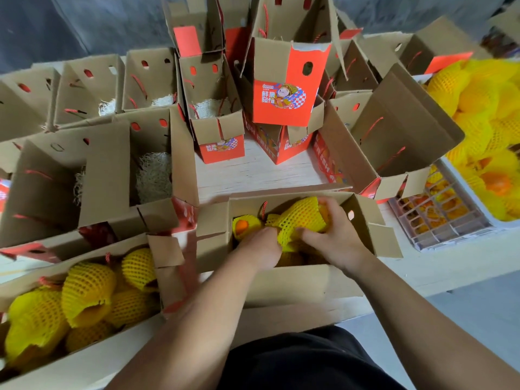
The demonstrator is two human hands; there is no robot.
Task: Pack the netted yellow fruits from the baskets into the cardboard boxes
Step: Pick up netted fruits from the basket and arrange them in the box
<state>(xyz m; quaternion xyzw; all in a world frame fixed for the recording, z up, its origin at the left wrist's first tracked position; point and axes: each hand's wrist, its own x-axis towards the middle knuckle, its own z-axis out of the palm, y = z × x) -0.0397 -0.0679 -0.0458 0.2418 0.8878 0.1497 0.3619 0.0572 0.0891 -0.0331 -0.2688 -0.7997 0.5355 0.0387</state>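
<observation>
Cardboard dominates the scene: an open box (284,280) sits at the near edge of the pale counter (259,170), and both hands work inside it. The right hand (334,237) curls round a fruit in yellow foam netting (301,218), thumb on the near side, fingers over the far end. The left hand (260,244) is plunged into the box beside it, its fingertips hidden below the netting, so whether it grips anything cannot be told. A second fruit (243,226), orange skin showing through the open end of its net, lies at the left end of the same box. More fruit lies beneath the hands, but shadow obscures the count.

To the left, a filled box (84,358) holds several netted fruits (87,291); the frame edge cuts it off. Behind stand empty boxes (104,175), some lined with white shredded padding (153,178), and upright red printed cartons (284,97). At far right, a white basket (461,190) heaped with netted fruit is partly cropped, and a pink crate (439,220) is partly covered by a box flap. Motion blur softens the edges.
</observation>
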